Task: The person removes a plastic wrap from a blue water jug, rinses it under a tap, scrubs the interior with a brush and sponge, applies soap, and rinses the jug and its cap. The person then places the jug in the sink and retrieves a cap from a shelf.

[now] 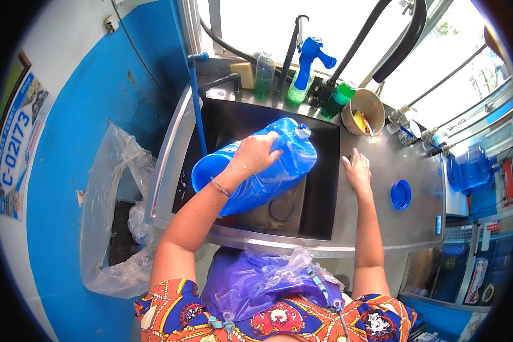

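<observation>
A blue plastic water container (260,171), streaked with white suds, lies tilted across the dark sink basin (322,184). Its wide round opening faces lower left, and a small spout or tap fitting (302,131) sticks out at its upper right end. My left hand (258,151) grips the container's upper side, thumb and fingers spread over the wet surface. To the right of the basin, my right hand (358,171) is over the steel counter with its fingers apart. A small object by its thumb is too unclear to name. Farther right lies a blue round lid (401,194).
Behind the basin stand a clear bottle with green liquid (263,77), a blue-headed spray bottle (300,81), a green bottle (340,99) and a beige bucket (362,111). A blue pipe (198,107) rises at left. Clear plastic bags (107,205) hang beside the sink.
</observation>
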The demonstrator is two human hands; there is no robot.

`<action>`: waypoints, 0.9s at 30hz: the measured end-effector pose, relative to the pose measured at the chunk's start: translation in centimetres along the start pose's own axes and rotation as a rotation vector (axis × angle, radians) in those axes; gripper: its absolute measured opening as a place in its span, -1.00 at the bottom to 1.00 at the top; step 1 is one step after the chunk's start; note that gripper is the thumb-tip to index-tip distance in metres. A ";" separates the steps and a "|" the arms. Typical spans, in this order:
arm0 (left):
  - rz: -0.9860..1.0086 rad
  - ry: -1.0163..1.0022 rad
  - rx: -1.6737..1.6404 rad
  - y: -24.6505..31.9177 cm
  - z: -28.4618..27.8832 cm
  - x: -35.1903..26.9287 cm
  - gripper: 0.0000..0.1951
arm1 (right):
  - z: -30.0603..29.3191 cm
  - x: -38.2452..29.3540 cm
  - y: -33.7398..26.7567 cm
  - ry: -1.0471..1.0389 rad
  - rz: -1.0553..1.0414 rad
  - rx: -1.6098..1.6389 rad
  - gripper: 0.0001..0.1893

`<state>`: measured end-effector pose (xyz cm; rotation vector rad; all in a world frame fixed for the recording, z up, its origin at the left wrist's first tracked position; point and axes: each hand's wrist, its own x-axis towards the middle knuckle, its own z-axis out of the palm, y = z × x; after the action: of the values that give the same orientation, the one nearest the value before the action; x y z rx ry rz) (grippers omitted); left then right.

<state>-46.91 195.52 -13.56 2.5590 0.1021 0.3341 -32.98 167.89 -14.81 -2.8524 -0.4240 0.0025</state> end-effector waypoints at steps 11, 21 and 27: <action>0.010 -0.002 -0.037 0.0 -0.2 -3.6 -0.53 | -11.4 4.4 -19.5 0.420 -0.586 0.680 -0.72; 0.008 0.130 -0.033 -3.9 -1.1 -6.3 -0.53 | -0.8 3.6 -16.9 -0.875 0.021 2.046 -0.70; 0.040 0.113 -0.023 -4.9 -1.8 -6.8 -0.54 | 1.9 4.7 -20.1 -1.663 -0.370 2.409 -0.63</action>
<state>-53.93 199.60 -16.18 2.5219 0.0888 0.4928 -34.30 188.26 -11.45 0.0649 -0.4580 1.4390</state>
